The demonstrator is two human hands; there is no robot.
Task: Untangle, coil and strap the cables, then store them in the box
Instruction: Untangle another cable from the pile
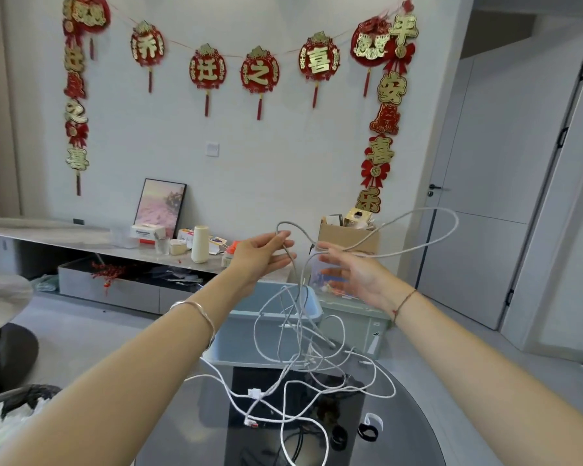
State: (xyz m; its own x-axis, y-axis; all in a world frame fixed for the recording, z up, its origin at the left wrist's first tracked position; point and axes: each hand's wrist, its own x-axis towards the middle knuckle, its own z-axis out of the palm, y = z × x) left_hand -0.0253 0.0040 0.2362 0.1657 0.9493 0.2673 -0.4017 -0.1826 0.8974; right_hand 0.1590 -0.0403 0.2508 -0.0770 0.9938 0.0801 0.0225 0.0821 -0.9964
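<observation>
Untangling: left hand [266,255] pinches the grey cable [431,209] raised above the tangle [303,361], right hand [354,274] open beside it; next, draw the cable free.

Lighting: bright, soft, even room light; shadows faint. Glare: pale reflections on the glossy dark table [414,438]. Blur: right hand [354,274] smeared, background slightly soft. Distortion: wide-angle bending, door [485,146] leaning at the right edge, forearms stretched below.
</observation>
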